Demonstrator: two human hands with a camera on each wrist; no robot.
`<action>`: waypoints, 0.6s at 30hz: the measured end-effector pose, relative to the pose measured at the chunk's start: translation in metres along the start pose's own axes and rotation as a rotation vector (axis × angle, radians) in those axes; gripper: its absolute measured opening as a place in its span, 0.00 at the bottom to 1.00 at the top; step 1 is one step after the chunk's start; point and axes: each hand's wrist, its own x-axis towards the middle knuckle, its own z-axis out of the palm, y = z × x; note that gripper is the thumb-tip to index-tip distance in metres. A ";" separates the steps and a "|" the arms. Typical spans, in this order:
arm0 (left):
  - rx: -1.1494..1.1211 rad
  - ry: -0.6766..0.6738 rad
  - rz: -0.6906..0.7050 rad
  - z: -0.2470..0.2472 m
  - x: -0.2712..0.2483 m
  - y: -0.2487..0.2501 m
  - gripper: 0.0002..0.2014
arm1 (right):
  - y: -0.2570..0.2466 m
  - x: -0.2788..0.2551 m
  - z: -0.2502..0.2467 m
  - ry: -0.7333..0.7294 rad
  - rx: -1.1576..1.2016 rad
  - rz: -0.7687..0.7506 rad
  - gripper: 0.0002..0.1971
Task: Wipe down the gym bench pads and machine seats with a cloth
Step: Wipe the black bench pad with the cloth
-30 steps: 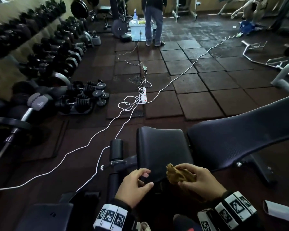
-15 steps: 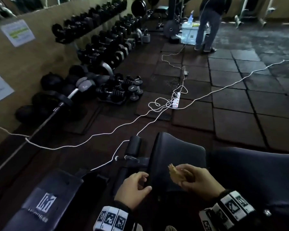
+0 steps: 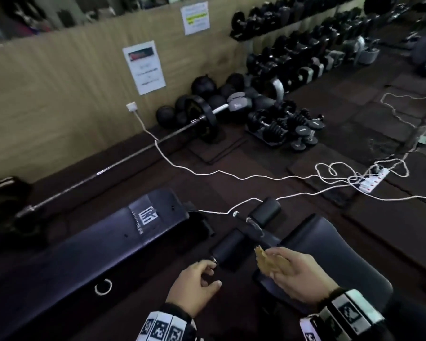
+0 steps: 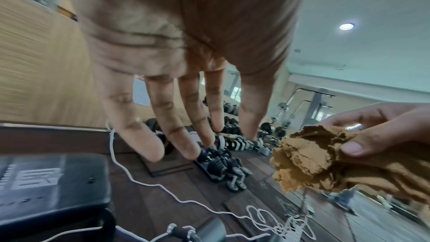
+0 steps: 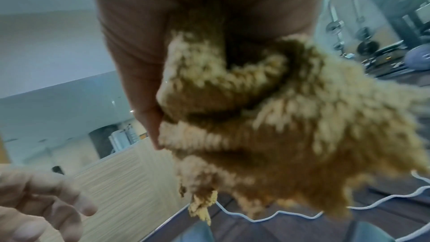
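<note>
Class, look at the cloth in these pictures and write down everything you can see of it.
The cloth is mustard-yellow, with a fuzzy, looped pile like microfibre. It is bunched and crumpled rather than spread flat. The right hand grips it, thumb pressed on top, and a ragged end sticks out past the fingers. It is held in the air above the dark bench seat, touching no pad. The left hand does not touch it.

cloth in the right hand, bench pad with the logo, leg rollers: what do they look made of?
Cloth: looks like fluffy tan microfibre or terry, matte; its pile shows as shaggy loops, bunched in the right hand.
Bench pad: probably vinyl or faux leather over padding; smooth black skin with a soft sheen and a printed white logo.
Leg rollers: apparently foam or vinyl-covered cylinders, black and dull, on a shiny metal bar.
</note>
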 end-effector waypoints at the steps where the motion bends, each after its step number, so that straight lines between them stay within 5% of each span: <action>1: -0.006 0.023 -0.022 -0.006 -0.004 -0.007 0.17 | -0.009 0.007 0.006 -0.024 -0.034 -0.025 0.21; 18: -0.061 0.185 -0.210 -0.146 0.008 -0.146 0.15 | -0.142 0.129 0.154 -0.314 -0.103 -0.117 0.19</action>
